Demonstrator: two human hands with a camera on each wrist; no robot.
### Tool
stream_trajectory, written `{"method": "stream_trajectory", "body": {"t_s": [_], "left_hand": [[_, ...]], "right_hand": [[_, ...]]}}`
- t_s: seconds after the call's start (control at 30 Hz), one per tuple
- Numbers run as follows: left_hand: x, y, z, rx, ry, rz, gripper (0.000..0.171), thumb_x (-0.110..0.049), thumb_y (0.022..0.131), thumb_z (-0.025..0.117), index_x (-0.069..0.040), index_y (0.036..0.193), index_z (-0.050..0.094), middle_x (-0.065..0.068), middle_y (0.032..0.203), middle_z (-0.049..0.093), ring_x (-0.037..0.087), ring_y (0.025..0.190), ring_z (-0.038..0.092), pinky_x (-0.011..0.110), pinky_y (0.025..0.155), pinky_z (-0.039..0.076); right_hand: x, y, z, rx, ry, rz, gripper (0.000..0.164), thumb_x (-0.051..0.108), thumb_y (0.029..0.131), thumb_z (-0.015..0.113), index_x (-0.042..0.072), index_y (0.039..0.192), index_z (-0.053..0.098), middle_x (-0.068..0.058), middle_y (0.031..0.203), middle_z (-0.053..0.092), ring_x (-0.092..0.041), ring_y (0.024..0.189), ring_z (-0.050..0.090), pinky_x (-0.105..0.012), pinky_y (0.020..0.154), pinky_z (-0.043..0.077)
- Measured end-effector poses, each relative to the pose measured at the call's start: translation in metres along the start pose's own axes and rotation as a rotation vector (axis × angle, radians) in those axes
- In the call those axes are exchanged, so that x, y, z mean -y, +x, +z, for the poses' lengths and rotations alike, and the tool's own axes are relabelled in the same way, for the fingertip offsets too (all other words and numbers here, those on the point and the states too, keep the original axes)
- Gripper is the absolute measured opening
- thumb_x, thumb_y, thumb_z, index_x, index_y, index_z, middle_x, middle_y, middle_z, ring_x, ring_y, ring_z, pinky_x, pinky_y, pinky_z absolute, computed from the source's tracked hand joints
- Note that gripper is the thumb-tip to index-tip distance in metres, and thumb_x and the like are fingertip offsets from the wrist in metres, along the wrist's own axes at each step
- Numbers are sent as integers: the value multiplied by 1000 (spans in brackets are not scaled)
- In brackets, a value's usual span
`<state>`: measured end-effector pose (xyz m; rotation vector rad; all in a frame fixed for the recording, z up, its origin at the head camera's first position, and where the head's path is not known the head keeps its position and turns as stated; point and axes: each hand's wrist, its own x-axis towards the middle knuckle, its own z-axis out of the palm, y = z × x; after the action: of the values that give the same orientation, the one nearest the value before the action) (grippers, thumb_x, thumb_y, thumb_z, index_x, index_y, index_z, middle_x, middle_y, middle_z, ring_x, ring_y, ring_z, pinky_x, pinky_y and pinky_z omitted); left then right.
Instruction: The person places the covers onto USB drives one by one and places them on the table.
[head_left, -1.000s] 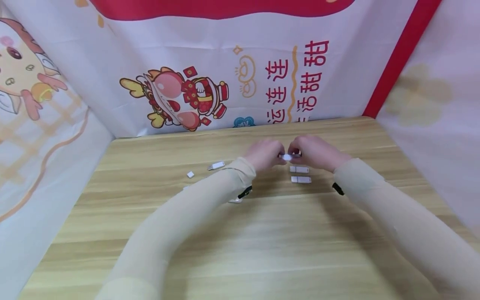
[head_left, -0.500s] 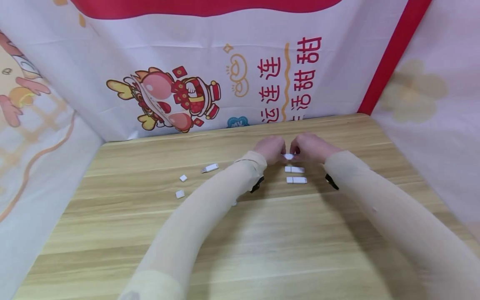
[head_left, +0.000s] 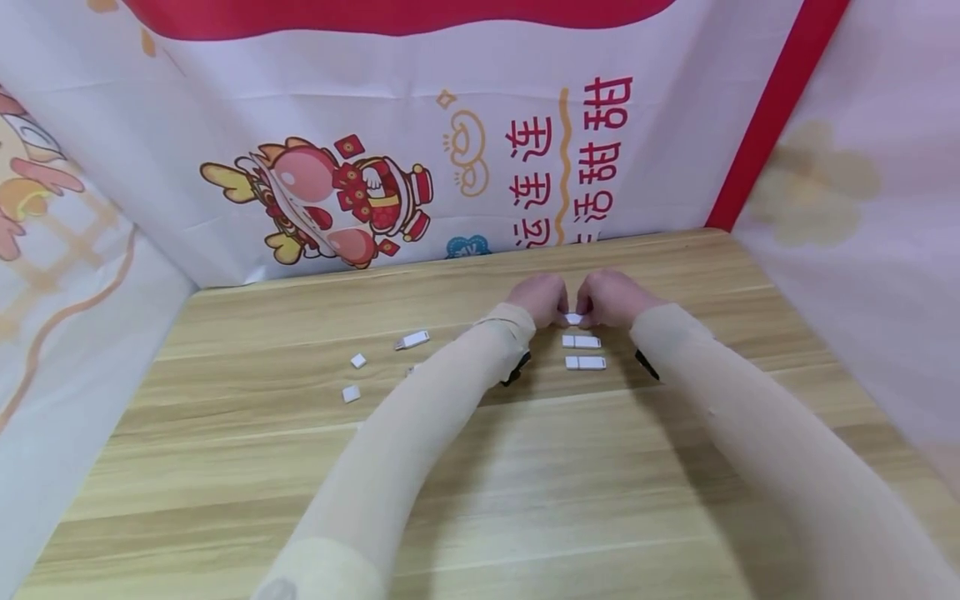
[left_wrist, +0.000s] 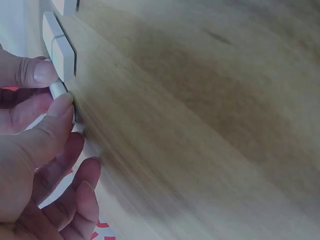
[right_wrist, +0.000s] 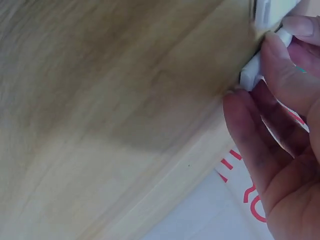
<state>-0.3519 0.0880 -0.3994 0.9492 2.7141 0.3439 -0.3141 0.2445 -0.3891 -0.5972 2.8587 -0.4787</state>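
The left hand (head_left: 542, 298) and right hand (head_left: 613, 297) each pinch an end of the white stick (head_left: 573, 319) — neither is nearer. Its long axis runs left to right between them, just on the far side of a parallel, matching stick (head_left: 581, 342).

The table (head_left: 600, 483) is showing wood grain, looking smooth, with a soft sheen. The held stick (head_left: 573, 319) is looking like smooth plastic; the capped sticks (head_left: 585, 363) and loose caps (head_left: 351, 393) are showing the same finish. One bare plug (head_left: 400, 345) is appearing metallic, too small for certainty. The backdrop (head_left: 375, 92) is reading as matt printed cloth, showing wrinkles. Both sleeves (head_left: 420, 417) are looking like matt fabric.
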Motion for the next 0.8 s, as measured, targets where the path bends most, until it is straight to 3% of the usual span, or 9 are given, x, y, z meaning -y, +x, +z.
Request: {"method": "stream_trajectory", "body": {"t_s": [0.17, 0.37, 0.5, 0.67, 0.8], "left_hand": [[-3, -5, -3, -34, 8, -16, 11, -15, 80, 83, -15, 88, 75, -4, 86, 69, 13, 84, 61, 26, 78, 50], [-8, -11, -2, -129, 92, 35, 9, -11, 77, 83, -13, 80, 74, -3, 82, 69, 16, 82, 61, 27, 76, 50], [-9, -12, 1, -161, 84, 45, 10, -8, 75, 82, -12, 78, 74, -2, 81, 69, 16, 81, 62, 27, 77, 51], [-3, -10, 4, -144, 48, 33, 8, -7, 77, 81, -11, 78, 75, -2, 79, 69, 15, 78, 62, 25, 75, 50], [6, -12, 4, -110, 4, 50, 11, -14, 79, 84, -10, 86, 77, -1, 84, 72, 15, 79, 62, 25, 76, 50]], "right_hand": [[8, 0, 3, -57, -36, 40, 11, 0, 74, 79, 8, 71, 71, -1, 70, 65, -23, 72, 60, -41, 76, 51], [11, 0, 5, -65, -25, 100, 12, -3, 72, 77, 7, 72, 69, -3, 72, 64, -24, 74, 60, -41, 77, 52], [12, -1, 7, -76, -27, 100, 13, -6, 71, 73, 6, 71, 68, -3, 70, 62, -24, 73, 59, -40, 74, 51], [12, 0, 8, -55, -43, 43, 12, -7, 72, 68, 4, 75, 69, -4, 72, 63, -24, 73, 59, -40, 73, 51], [14, -1, 1, 23, -42, 37, 15, -1, 78, 74, 0, 93, 72, -10, 86, 68, -26, 83, 62, -43, 81, 52]]}}
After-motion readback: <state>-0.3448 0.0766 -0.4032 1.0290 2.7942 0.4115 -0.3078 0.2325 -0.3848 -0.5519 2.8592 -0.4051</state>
